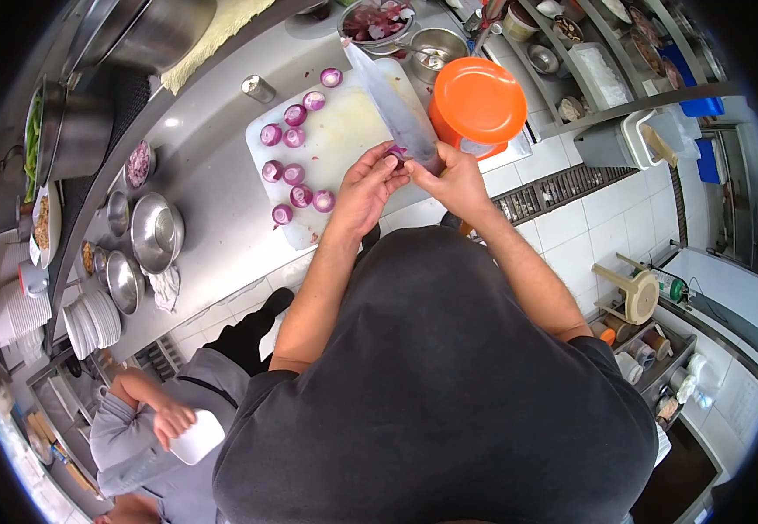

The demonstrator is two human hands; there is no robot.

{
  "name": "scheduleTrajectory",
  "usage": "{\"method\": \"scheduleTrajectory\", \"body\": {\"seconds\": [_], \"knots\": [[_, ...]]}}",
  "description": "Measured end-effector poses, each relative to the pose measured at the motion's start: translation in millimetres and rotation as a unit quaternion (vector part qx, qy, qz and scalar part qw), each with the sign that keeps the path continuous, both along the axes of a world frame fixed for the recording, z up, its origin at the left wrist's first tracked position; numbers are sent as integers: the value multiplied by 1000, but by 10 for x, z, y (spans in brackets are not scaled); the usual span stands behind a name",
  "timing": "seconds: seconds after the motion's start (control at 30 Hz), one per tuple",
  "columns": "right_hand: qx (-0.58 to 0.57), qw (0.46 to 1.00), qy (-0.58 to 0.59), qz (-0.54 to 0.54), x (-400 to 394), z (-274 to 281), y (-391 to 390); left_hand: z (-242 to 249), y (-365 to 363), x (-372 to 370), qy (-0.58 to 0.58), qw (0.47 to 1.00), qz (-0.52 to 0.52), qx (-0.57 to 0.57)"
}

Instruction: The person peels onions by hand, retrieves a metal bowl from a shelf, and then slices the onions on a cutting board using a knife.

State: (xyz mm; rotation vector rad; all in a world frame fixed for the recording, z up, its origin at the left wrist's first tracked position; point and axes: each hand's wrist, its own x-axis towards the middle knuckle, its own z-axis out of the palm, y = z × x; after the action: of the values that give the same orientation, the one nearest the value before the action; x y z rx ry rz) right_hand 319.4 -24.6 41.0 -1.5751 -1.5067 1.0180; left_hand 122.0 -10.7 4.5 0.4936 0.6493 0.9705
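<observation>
My left hand [366, 190] is closed on a small red onion [397, 154], mostly hidden by its fingers, near the front edge of the white cutting board [344, 122]. My right hand [461, 185] grips a large kitchen knife [389, 98], its broad blade pointing away over the board. The right thumb reaches across to the onion, close to the left fingertips. Several peeled red onions [294, 138] lie scattered over the left half of the board. Just right of the blade stands an orange bucket [481, 100].
Behind the board are a bowl of onion skins [379, 21] and a steel bowl [439, 54]. A metal shaker [258, 88] stands at the board's left corner. Steel bowls [157, 232] and stacked plates [92, 323] sit further left. A co-worker in grey [213, 371] holds a white container.
</observation>
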Motion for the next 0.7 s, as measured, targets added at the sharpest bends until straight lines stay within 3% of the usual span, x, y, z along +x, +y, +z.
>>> {"method": "scheduleTrajectory", "body": {"seconds": [0.13,0.23,0.43,0.63,0.7], "knots": [[42,998,45,-11,22,-25,-24,18,13,-8,-5,1000,-3,-4],[30,998,-59,2,77,-4,-8,59,0,-24,-12,1000,-21,-7],[32,998,-49,15,82,1,12,53,-8,-42,-24,999,-39,0],[-64,990,123,16,55,-2,-31,-71,78,-158,-78,993,-82,-39],[-63,991,113,17,72,-32,-38,-68,86,-178,-78,990,-110,-44]]}}
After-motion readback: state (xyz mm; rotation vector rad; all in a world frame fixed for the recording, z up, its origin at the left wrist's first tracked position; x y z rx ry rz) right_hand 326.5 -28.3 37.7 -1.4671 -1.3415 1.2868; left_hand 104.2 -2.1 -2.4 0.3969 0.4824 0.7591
